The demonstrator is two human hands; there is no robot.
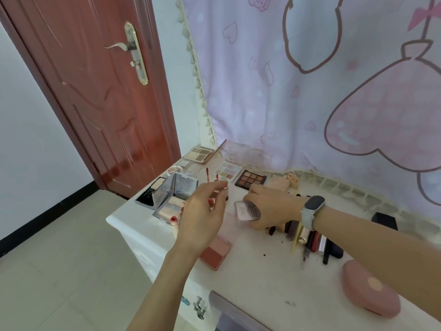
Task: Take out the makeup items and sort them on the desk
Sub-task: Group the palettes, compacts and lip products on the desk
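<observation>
While the left hand point(202, 216) hovers with fingers loose and empty, the right hand point(269, 206) grips a clear false-lash case point(247, 211).

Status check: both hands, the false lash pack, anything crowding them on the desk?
Left hand open, hovering, empty. Right hand pinching false lash pack low over desk. Lip tubes crowd right wrist; open compact by left.

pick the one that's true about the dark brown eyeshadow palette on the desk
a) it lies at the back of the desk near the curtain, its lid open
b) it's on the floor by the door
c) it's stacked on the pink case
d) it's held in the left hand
a: the dark brown eyeshadow palette lies flat at the back of the desk, its pans showing, just beyond the right hand and below the curtain.
</observation>
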